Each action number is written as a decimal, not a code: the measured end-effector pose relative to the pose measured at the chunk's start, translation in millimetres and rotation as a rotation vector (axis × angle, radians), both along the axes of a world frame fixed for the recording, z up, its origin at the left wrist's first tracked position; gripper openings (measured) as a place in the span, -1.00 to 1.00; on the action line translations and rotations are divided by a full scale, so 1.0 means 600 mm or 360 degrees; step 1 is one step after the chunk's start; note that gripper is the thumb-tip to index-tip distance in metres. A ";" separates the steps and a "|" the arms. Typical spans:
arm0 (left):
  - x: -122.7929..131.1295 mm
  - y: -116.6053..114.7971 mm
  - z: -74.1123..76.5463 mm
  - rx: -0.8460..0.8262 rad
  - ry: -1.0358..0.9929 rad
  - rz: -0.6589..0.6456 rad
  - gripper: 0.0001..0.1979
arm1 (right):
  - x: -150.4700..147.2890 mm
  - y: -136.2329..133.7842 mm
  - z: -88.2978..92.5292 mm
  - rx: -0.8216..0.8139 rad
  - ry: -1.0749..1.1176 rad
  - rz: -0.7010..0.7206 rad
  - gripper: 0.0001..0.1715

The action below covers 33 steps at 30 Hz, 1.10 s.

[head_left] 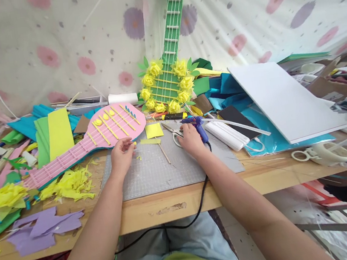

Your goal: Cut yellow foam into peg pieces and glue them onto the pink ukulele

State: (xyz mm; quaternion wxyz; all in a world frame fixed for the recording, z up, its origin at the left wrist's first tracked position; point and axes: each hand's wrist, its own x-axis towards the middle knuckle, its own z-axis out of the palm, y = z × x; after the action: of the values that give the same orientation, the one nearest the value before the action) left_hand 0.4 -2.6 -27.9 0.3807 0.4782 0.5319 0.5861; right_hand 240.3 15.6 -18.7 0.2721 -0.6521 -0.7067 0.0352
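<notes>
My left hand (122, 155) is closed in a pinch on a small yellow paper piece (134, 143), just off the lower edge of the pink paper guitar (127, 125). With curled fingers, my right hand (191, 139) is on the handles of the scissors (174, 133), whose blades point away to the left. Close behind it lies a blue glue gun (198, 125) with a long clear glue stick. Between my hands are a yellow paper square (153, 130), a yellow strip (150, 141) and a thin stick (164, 153) on the grey cutting mat (154, 178).
A green paper guitar with yellow flowers (166, 81) leans on the curtain. Yellow scraps (70, 185) and purple paper (47, 227) lie left. A white power strip (227, 134) and white board (285, 101) are right. The black cord (202, 195) hangs over the table edge.
</notes>
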 end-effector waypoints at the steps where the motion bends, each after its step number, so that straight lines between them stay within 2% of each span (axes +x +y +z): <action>1: 0.004 -0.004 0.004 -0.0034 -0.0059 -0.0040 -0.62 | -0.005 -0.003 0.001 0.0099 0.0024 0.0059 -0.71; 4: 0.018 -0.016 0.014 -0.0184 -0.0296 -0.0182 -0.56 | -0.026 -0.015 0.004 0.0234 0.0235 0.0341 -0.73; 6: 0.028 -0.022 0.018 -0.0272 -0.0399 -0.0258 -0.57 | -0.041 -0.021 0.002 0.0165 0.0449 0.0579 -0.69; 9: 0.039 -0.026 0.017 -0.0331 -0.0399 -0.0324 -0.58 | -0.060 -0.024 -0.011 0.0031 0.0677 0.0872 -0.51; 12: 0.048 -0.028 0.013 -0.0345 -0.0320 -0.0366 -0.57 | -0.069 -0.022 -0.020 -0.0027 0.0727 0.1019 -0.34; 17: 0.059 -0.029 0.008 -0.0356 -0.0207 -0.0434 -0.58 | -0.074 -0.026 -0.011 -0.0003 0.0673 0.1190 -0.33; 19: 0.062 -0.028 0.006 -0.0367 -0.0173 -0.0445 -0.60 | -0.075 -0.029 -0.005 0.0004 0.0674 0.1225 -0.37; 23: 0.062 -0.027 0.003 -0.0382 -0.0172 -0.0457 -0.59 | -0.076 -0.032 -0.001 -0.0050 0.0709 0.1141 -0.47; 28: 0.061 -0.026 0.002 -0.0342 -0.0166 -0.0389 -0.59 | -0.073 -0.029 -0.005 -0.0069 0.0781 0.1079 -0.48; 31: 0.058 -0.024 0.001 -0.0254 -0.0143 -0.0267 -0.62 | -0.073 -0.026 -0.007 -0.0085 0.0956 0.1051 -0.48; 33: 0.056 -0.023 0.000 -0.0226 -0.0133 -0.0229 -0.62 | -0.076 -0.023 -0.008 -0.0148 0.1191 0.1010 -0.50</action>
State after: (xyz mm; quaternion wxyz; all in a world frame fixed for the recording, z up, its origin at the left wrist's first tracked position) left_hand 34.2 -16.1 -27.6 0.4766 0.4621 0.5202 0.5373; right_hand 194.9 1.9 -23.5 0.4539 -0.3585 -0.7220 0.3797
